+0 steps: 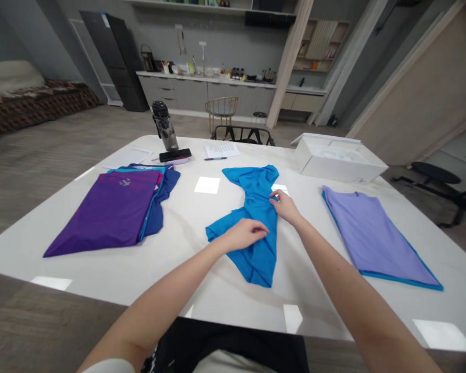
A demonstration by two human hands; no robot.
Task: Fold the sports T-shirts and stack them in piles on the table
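Note:
A blue garment lies bunched and creased on the white table in front of me. My left hand rests over its lower part, with the fingers bent and pointing right; what the fingertips hold, if anything, is hidden. At the garment's right edge, higher up, my right hand has its thumb and forefinger close together on the cloth. A pile of garments with a purple one on top is at the left. On the right lies a folded lilac garment over a blue one.
An open white box stands at the back right. Along the back are a dark bottle, a black phone, a pen and a printed sheet. A chair is behind the table's far edge.

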